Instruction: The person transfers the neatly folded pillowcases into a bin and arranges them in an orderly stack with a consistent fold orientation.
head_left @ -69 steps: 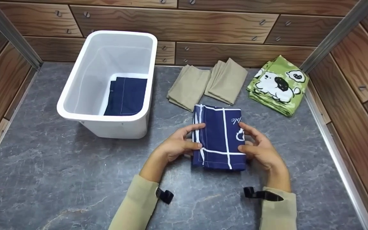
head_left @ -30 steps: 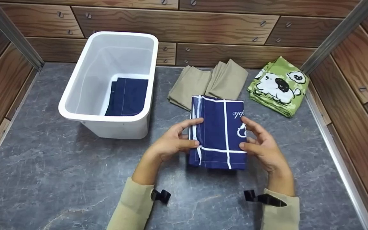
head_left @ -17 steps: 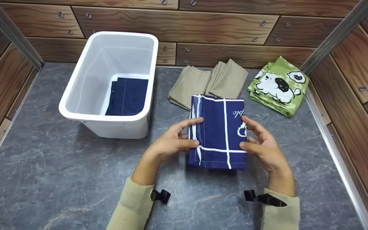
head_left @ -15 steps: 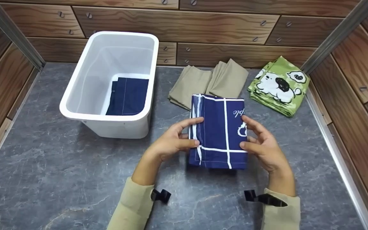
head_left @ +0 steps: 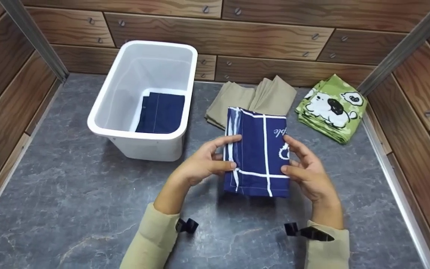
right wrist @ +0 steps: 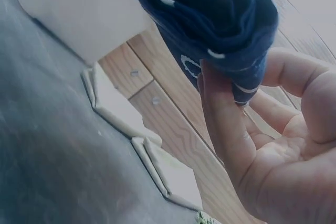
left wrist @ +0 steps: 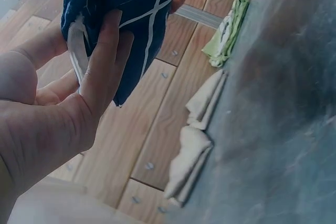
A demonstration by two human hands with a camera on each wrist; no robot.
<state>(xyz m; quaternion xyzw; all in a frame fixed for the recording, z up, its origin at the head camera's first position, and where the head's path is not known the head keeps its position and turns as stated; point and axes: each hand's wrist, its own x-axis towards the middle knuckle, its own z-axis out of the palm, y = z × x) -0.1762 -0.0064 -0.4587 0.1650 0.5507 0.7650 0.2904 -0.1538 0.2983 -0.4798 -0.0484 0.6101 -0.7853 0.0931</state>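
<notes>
A folded navy cloth [head_left: 253, 149] with white lines and white lettering is held between both hands, raised over the grey surface. My left hand [head_left: 203, 160] grips its left edge, thumb on top and other fingers beneath. At the opposite edge my right hand [head_left: 308, 170] pinches it the same way. The right wrist view shows several rolled layers at the end of the navy cloth [right wrist: 226, 24]. In the left wrist view, fingers wrap over the edge of the cloth [left wrist: 142, 30].
A white plastic bin [head_left: 144, 147] stands left, with a folded dark blue cloth [head_left: 164, 112] inside. Two folded beige cloths [head_left: 233, 99] lie at the back, partly behind the navy one. A green dog-print cloth [head_left: 332, 108] lies at back right. Wood-patterned walls [head_left: 274, 41] enclose the surface.
Over the last two seconds both hands have lifted the navy cloth and brought it slightly away from the body, so it now overlaps the beige cloths. Lately the head view has shifted left.
</notes>
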